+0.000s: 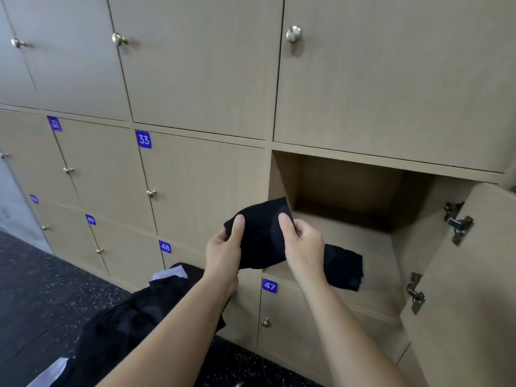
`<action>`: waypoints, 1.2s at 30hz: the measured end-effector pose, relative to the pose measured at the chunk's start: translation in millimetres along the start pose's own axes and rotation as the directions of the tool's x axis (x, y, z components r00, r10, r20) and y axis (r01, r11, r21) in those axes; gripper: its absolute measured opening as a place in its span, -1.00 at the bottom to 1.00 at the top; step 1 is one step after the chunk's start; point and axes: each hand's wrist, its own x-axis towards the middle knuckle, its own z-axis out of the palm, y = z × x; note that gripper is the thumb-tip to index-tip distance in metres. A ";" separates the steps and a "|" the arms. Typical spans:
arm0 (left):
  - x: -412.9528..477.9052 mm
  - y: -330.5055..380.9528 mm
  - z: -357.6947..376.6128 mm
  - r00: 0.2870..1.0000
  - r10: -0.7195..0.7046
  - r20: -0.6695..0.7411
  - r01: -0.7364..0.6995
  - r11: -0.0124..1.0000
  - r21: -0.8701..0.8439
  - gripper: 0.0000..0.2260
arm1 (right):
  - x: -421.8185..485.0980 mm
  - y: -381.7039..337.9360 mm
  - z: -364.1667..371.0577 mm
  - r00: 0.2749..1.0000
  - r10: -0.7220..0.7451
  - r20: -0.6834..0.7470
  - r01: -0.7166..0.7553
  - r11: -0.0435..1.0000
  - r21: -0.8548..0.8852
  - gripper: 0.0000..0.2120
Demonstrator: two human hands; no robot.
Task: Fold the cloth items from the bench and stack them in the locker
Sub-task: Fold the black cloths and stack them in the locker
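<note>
An open wood-grain locker (349, 185) holds a flat folded black cloth (344, 268) at its front edge. Before the opening, the left hand (223, 255) and right hand (300, 244) pinch a soft black garment (261, 238), thumbs clamped on top, its long axis tilting up-right.

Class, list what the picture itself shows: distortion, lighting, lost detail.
Head view: door seams bow toward the edges; light is soft and even, with glints on the knob; the open locker is shadowed inside; the held cloth shows little detail.
</note>
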 end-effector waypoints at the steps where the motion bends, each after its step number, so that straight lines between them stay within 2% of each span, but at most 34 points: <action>1: 2.4 -4.1 5.3 1.000 0.011 0.004 -0.011 0.999 0.032 -0.72 | 0.3 8.8 -3.1 0.998 -0.002 -0.064 -0.002 0.998 -0.064 -0.65; 4: 9.5 -18.8 20.3 0.999 0.007 0.034 -0.010 0.996 0.087 -0.70 | 0.8 34.3 -15.7 0.985 0.028 -0.173 -0.037 0.998 -0.048 -0.58; 6: 13.6 -30.0 31.1 0.997 -0.042 0.064 0.038 0.998 0.056 -0.67 | 1.1 53.5 -23.8 0.976 0.106 -0.191 -0.096 0.993 0.061 -0.52; 8: 19.0 -44.2 40.9 0.990 -0.108 0.086 0.103 0.993 0.059 -0.66 | 0.9 75.2 -31.2 0.967 0.167 -0.191 -0.150 0.984 0.101 -0.51; 14: 45.7 -98.0 65.0 0.935 -0.349 0.069 0.327 0.920 0.214 -0.65 | 8.4 144.1 -58.6 0.923 0.328 -0.202 -0.335 0.942 0.000 -0.61; 17: 60.0 -122.8 76.5 0.902 -0.424 0.081 0.395 0.887 0.237 -0.84 | 18.1 176.1 -71.9 0.883 0.428 -0.190 -0.450 0.889 -0.088 -0.70; 18: 66.0 -130.1 81.5 0.902 -0.426 0.077 0.394 0.882 0.259 -0.91 | 22.9 183.7 -76.5 0.876 0.449 -0.177 -0.471 0.876 -0.107 -0.74; 23: 105.5 -146.8 128.1 0.918 -0.373 0.137 0.296 0.872 0.391 -0.62 | 73.9 201.1 -104.1 0.864 0.471 -0.178 -0.496 0.858 -0.134 -0.88; 26: 133.8 -144.4 163.5 0.926 -0.322 0.194 0.216 0.878 0.427 -0.71 | 120.6 213.6 -117.6 0.856 0.482 -0.184 -0.506 0.854 -0.118 -0.91; 28: 152.6 -146.7 183.0 0.929 -0.300 0.215 0.188 0.886 0.424 -0.74 | 147.1 222.2 -123.3 0.846 0.497 -0.196 -0.522 0.847 -0.105 -0.86; 33: 181.2 -172.9 205.7 0.924 -0.297 0.242 0.164 0.878 0.450 -0.87 | 178.5 251.0 -125.3 0.808 0.541 -0.232 -0.562 0.826 -0.031 -0.82; 36: 190.8 -196.6 203.3 0.922 -0.304 0.241 0.164 0.869 0.468 -0.86 | 179.7 268.8 -122.2 0.800 0.555 -0.228 -0.578 0.815 -0.047 -0.82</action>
